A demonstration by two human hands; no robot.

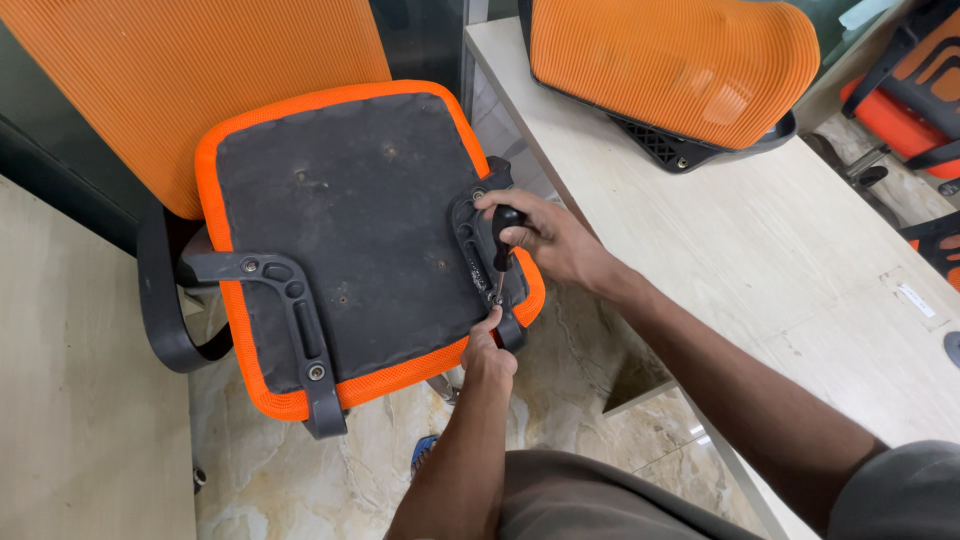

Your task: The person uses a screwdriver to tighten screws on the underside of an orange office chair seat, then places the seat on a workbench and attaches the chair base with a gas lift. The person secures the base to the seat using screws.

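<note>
The person's right hand [545,235] is closing its fingers around the black handle of a screwdriver [503,245], holding the tool tilted so that its tip is pointing down at a screw on the black armrest bracket [478,240]. That bracket is lying along the right edge of the upturned chair seat [350,210], a dark underside with an orange fabric border. The left hand [488,350] is reaching up from below, its fingertips pinched together right at the screwdriver's tip, touching the bracket near the seat's lower right corner. A second black bracket [290,305] is sitting on the seat's left side. An orange mesh backrest [670,65] is lying on the pale table [800,260] to the right
</note>
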